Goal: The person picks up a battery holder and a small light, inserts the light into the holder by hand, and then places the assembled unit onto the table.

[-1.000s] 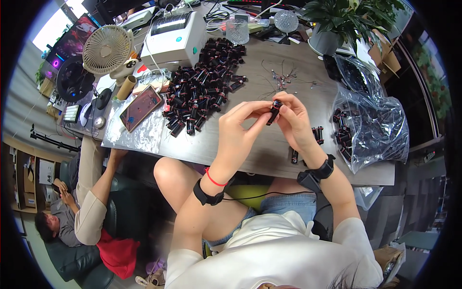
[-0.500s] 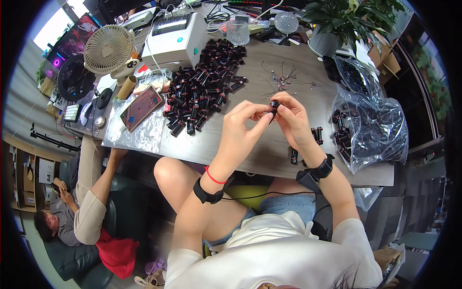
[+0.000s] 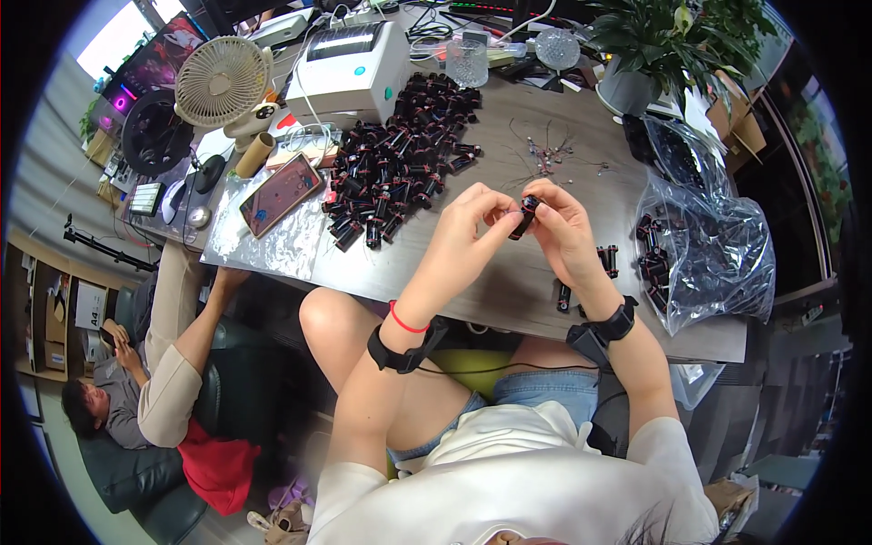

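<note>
Above the near part of the desk, my right hand (image 3: 563, 232) pinches a small black cylindrical part (image 3: 523, 221) with reddish bits between thumb and fingers. My left hand (image 3: 472, 227) is closed in a pinch right against the part's left side. Whether its fingertips grip the part or something tiny on it is hidden. To the left lies a large heap of similar black parts (image 3: 400, 163). Beyond my hands lies a small scatter of thin wires with tiny pieces (image 3: 547, 159). A few more black parts (image 3: 564, 296) lie beside my right wrist.
A clear plastic bag (image 3: 713, 259) holding black parts lies at the right. A phone (image 3: 282, 194) rests on a clear plastic sheet (image 3: 313, 259) at the left. Behind stand a white printer (image 3: 350, 77), a fan (image 3: 222, 82) and a potted plant (image 3: 627, 86). Another person (image 3: 123, 400) sits at far left.
The black part has tilted between my fingers and shows more of its length. My left fingers have curled closer together. The whole view has shifted slightly.
</note>
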A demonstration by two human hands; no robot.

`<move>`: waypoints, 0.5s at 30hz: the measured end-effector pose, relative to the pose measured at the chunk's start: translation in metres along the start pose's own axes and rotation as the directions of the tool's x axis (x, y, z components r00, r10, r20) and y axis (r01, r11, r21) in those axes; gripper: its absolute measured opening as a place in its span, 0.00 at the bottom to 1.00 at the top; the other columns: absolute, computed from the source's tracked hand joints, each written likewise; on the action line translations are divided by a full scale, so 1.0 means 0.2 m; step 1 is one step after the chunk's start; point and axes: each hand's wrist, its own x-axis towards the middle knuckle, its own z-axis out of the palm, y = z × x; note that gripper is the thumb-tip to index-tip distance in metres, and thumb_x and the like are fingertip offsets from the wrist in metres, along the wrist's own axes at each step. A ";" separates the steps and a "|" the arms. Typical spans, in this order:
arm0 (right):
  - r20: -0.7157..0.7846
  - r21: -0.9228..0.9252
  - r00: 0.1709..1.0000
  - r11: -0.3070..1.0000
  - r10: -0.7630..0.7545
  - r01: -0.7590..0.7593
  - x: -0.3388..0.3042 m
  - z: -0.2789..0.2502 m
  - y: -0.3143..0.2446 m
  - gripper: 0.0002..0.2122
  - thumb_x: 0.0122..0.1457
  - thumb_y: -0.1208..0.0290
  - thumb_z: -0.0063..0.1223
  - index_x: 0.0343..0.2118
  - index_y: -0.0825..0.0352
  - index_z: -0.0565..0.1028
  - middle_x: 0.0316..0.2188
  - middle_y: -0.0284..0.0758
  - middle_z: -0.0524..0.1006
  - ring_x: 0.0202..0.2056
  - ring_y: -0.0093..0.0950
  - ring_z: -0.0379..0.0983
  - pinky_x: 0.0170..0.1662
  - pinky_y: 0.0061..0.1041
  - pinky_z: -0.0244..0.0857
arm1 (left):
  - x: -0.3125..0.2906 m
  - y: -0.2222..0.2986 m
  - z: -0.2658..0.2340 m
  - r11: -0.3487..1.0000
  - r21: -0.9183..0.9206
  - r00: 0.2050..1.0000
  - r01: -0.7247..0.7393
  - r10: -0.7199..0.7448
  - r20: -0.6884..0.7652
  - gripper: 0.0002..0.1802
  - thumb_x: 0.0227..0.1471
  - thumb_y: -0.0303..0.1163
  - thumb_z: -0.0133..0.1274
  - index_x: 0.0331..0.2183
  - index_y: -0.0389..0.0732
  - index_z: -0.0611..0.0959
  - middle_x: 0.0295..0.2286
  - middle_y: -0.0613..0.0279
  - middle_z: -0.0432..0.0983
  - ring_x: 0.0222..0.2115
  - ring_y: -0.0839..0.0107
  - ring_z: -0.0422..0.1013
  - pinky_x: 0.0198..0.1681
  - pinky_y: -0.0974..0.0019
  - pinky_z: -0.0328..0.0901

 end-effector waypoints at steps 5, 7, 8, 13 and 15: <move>-0.098 -0.055 0.995 0.998 0.005 -0.010 0.01 0.01 0.02 0.06 0.58 0.77 0.53 0.38 0.67 0.75 0.35 0.27 0.71 0.33 0.16 0.66 0.37 0.16 0.60 | -0.01 0.00 -0.02 0.924 0.356 0.988 -0.139 0.155 -0.017 0.07 0.51 0.26 0.54 0.34 0.34 0.79 0.28 0.61 0.71 0.29 0.72 0.70 0.32 0.71 0.64; -0.115 -0.067 0.993 0.997 0.037 -0.045 0.02 0.00 0.04 0.05 0.57 0.77 0.53 0.36 0.66 0.75 0.32 0.26 0.72 0.31 0.15 0.66 0.34 0.14 0.60 | -0.01 -0.01 -0.03 0.906 0.396 0.987 -0.151 0.162 0.004 0.07 0.51 0.26 0.54 0.35 0.35 0.79 0.29 0.60 0.71 0.29 0.70 0.70 0.33 0.70 0.65; -0.115 -0.070 0.993 0.997 0.033 -0.042 0.02 -0.01 0.04 0.05 0.57 0.77 0.53 0.36 0.66 0.75 0.32 0.26 0.72 0.31 0.15 0.66 0.34 0.14 0.60 | -0.01 -0.01 -0.04 0.858 0.471 0.964 -0.206 0.261 -0.053 0.09 0.51 0.26 0.54 0.36 0.35 0.78 0.29 0.59 0.72 0.30 0.70 0.71 0.34 0.69 0.66; -0.120 -0.162 0.993 0.987 -0.009 -0.011 0.02 -0.05 0.06 0.01 0.56 0.78 0.54 0.31 0.66 0.74 0.29 0.26 0.72 0.25 0.13 0.64 0.27 0.13 0.57 | -0.02 0.06 -0.01 0.927 0.298 0.970 -0.225 0.241 -0.016 0.17 0.48 0.26 0.58 0.42 0.36 0.75 0.32 0.58 0.76 0.32 0.70 0.73 0.37 0.68 0.68; -0.089 -0.192 0.996 0.981 -0.008 -0.009 0.01 -0.05 0.07 0.02 0.56 0.78 0.55 0.28 0.66 0.74 0.28 0.25 0.72 0.23 0.13 0.63 0.25 0.13 0.56 | -0.02 0.07 0.00 0.980 0.131 0.987 -0.152 0.142 0.078 0.20 0.48 0.26 0.59 0.44 0.36 0.74 0.32 0.58 0.77 0.32 0.71 0.74 0.37 0.69 0.69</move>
